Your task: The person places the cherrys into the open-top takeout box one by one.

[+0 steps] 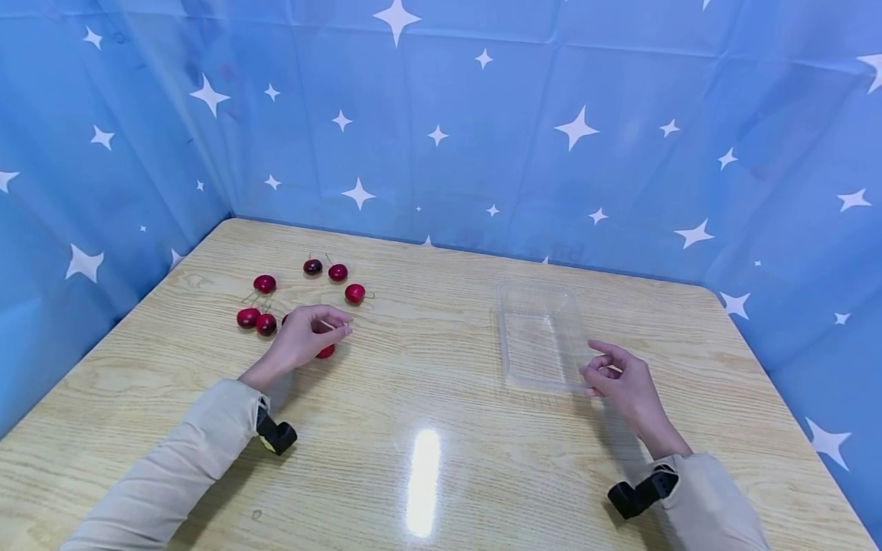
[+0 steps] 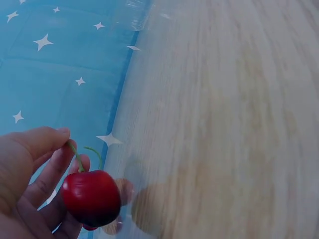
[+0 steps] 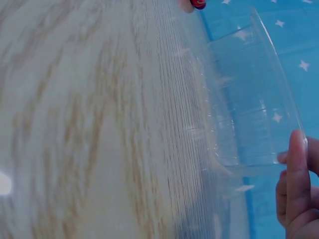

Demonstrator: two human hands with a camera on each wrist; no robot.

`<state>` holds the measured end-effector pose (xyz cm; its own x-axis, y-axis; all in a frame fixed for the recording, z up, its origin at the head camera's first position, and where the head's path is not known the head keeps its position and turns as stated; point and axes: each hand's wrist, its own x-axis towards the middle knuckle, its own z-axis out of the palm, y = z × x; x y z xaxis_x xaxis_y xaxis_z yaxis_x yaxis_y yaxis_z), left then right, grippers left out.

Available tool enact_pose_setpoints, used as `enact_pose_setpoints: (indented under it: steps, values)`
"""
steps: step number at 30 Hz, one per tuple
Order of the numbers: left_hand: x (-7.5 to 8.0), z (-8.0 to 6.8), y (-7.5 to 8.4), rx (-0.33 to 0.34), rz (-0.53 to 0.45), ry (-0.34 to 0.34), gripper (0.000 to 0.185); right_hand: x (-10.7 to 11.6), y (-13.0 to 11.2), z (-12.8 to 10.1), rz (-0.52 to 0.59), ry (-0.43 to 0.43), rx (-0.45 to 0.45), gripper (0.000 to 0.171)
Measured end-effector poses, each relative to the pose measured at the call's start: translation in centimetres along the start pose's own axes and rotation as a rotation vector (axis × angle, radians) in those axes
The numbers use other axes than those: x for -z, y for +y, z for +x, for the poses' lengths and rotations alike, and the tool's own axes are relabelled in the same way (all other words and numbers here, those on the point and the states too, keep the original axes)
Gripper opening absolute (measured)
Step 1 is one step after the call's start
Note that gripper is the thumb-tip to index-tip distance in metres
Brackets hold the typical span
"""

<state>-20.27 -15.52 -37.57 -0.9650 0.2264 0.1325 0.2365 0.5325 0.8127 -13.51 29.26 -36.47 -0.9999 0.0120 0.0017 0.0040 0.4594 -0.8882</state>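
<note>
The left hand (image 1: 303, 337) is pinching a cherry (image 2: 91, 197) by its stem; the right hand (image 1: 620, 379), fingers relaxed, is touching the tray (image 1: 540, 337), which is holding nothing while six cherries (image 1: 265, 284) are lying on the tabletop (image 1: 441, 428).

The cherry (image 2: 91, 197) I pinch is glossy and smooth, my tray (image 1: 540, 337) clear thin plastic, the table (image 1: 441, 459) shiny varnished wood grain.

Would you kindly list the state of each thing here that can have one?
left hand: pinches the stem of the held cherry, lifted just off the table
right hand: fingers touch the tray's near corner
clear plastic tray: empty, flat on the table
loose cherries: lying scattered on the table, untouched
</note>
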Motion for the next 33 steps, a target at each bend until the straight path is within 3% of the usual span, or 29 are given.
enact_pose_setpoints:
  steps: [23,33]
  values:
    - [-0.4,0.6,0.8,0.033,-0.059,-0.001,0.015,0.0,0.1,0.0,0.023,-0.009,0.010,0.052]
    - [-1.2,1.3,1.8,0.073,-0.224,-0.035,0.026,-0.1,0.1,-0.1,0.021,-0.008,0.024,0.052]
